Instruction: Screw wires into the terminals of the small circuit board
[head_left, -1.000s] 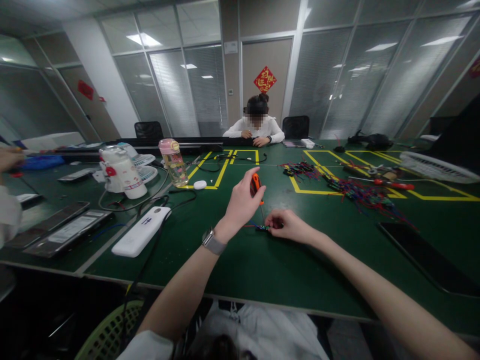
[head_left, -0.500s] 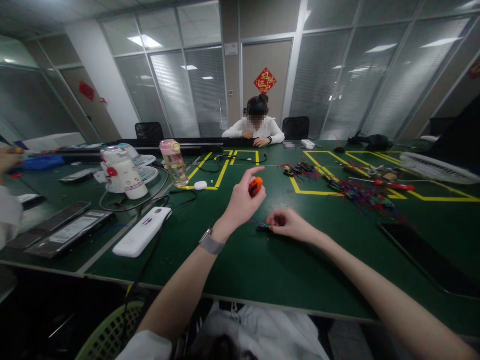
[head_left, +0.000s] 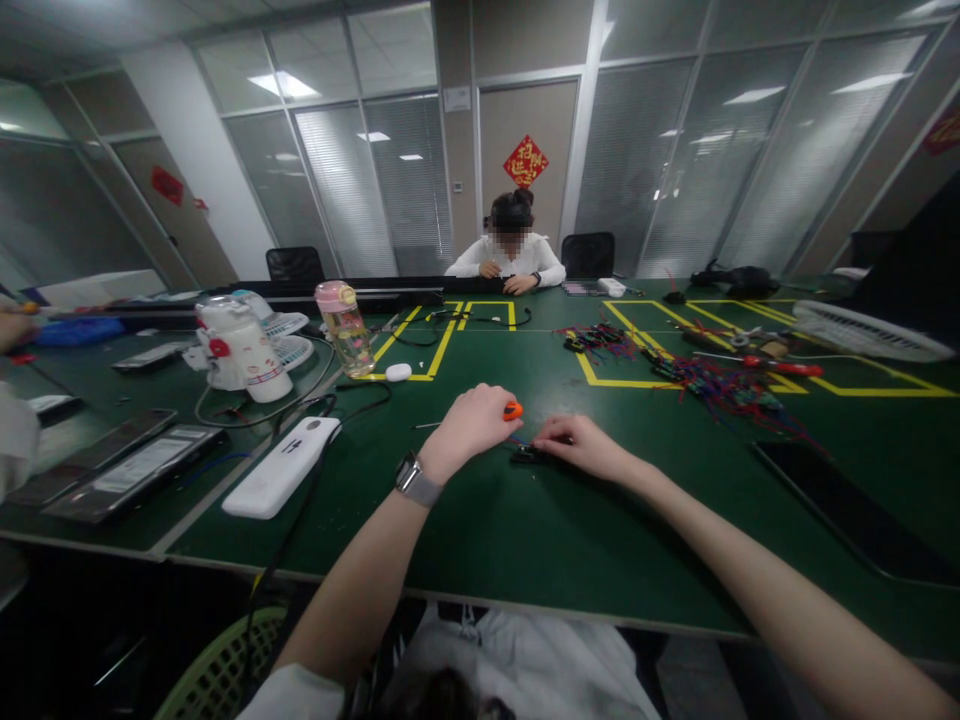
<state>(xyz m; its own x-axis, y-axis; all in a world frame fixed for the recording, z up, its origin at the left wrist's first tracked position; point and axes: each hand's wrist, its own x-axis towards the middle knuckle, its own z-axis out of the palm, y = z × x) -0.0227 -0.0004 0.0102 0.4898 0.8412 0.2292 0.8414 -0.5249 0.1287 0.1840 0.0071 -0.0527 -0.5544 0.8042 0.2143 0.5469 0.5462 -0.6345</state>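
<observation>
My left hand (head_left: pixel 474 425) is closed around a screwdriver with an orange handle (head_left: pixel 513 411), whose end shows beside the fingers. Its thin metal shaft pokes out on the hand's other side, pointing left. Just to the right, my right hand (head_left: pixel 576 443) rests low over the green table with thumb and fingertips pinched together at a small dark part (head_left: pixel 525 454). Thin red and blue wires run from this part toward my left hand. What exactly the part is stays too small to tell.
Wired small parts (head_left: pixel 716 385) lie in a tangled heap at right, near a red-handled screwdriver (head_left: pixel 784 367). A phone (head_left: pixel 847 510) is at front right. At left are a white power bank (head_left: pixel 283 467), bottles (head_left: pixel 345 330) and cables. A co-worker (head_left: pixel 510 250) sits opposite.
My left hand has come down toward the table and turned over, so the screwdriver now lies sideways with its shaft to the left. The right hand stays at the small part.
</observation>
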